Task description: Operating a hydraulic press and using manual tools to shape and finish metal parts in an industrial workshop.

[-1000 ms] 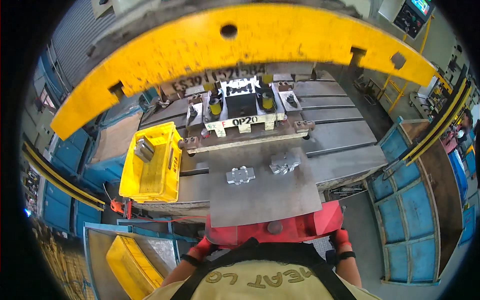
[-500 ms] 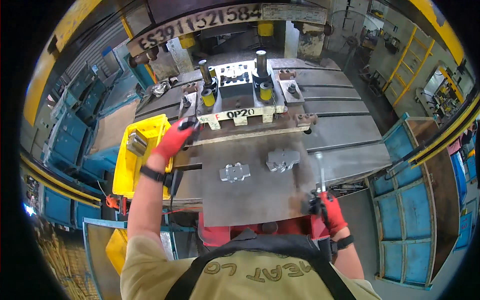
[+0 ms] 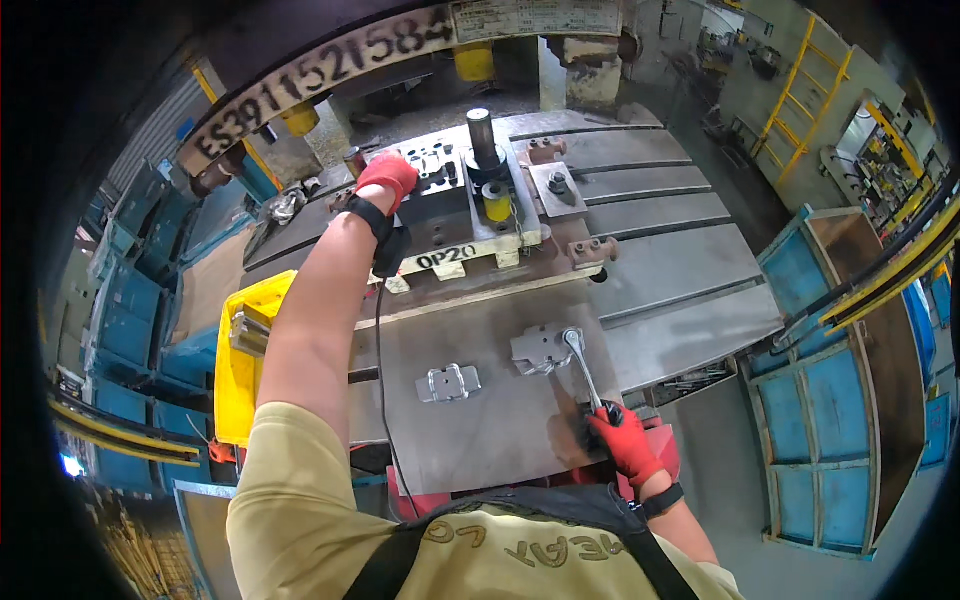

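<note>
My left hand, in a red glove, reaches over the left side of the press die. Its fingertips are hidden, so I cannot tell whether it grips anything. My right hand, gloved red too, is closed round the handle of a steel wrench with a round head. The wrench slants up and left, its head over or against the right edge of a grey metal part. To the left, a second formed metal part lies apart on the flat steel plate.
A yellow bin holding metal pieces stands left, partly behind my left forearm. A guide post rises from the die beside the clamp block. The slotted press bed extends right. A cable hangs from my left wrist.
My left hand has moved from beside the yellow bin up and forward to the die. My right hand has swung the wrench left to the grey metal part. The view has shifted.
</note>
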`<move>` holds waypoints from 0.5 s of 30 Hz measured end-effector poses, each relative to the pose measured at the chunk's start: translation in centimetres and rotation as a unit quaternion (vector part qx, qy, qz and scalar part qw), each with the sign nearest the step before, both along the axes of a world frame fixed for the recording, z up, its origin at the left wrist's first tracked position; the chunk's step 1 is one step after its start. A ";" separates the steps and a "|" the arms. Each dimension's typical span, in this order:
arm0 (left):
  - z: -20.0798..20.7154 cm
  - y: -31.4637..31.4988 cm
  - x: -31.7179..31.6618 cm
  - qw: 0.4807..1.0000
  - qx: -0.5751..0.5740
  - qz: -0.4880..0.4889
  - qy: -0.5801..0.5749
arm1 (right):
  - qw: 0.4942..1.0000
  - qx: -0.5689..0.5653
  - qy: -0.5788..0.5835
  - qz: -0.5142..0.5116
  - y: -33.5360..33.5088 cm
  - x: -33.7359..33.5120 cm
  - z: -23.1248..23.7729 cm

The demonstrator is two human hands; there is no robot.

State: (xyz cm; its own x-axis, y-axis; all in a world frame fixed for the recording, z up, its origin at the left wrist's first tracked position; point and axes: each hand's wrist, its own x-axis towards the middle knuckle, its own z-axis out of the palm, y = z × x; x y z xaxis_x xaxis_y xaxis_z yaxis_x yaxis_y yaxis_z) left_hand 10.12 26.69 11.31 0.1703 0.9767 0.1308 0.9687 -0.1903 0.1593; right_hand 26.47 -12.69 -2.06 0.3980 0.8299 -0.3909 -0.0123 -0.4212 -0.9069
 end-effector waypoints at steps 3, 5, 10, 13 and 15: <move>-1.4 4.2 -3.5 0.974 0.002 -0.093 0.206 | 0.999 0.013 0.035 0.039 -0.7 0.0 -1.0; -0.9 3.9 -2.5 0.934 -0.016 -0.176 0.312 | 0.998 0.007 0.051 0.029 -0.8 0.1 -0.9; -0.4 1.1 -0.8 0.998 0.035 0.012 0.047 | 0.986 0.045 0.162 0.004 -0.9 0.6 -1.0; -0.2 1.3 -0.9 0.992 0.029 -0.011 0.124 | 0.996 -0.020 -0.089 -0.013 -0.4 0.0 0.2; -0.5 1.4 -0.7 0.997 0.024 0.031 0.059 | 0.999 0.009 -0.035 0.008 -0.4 0.1 0.1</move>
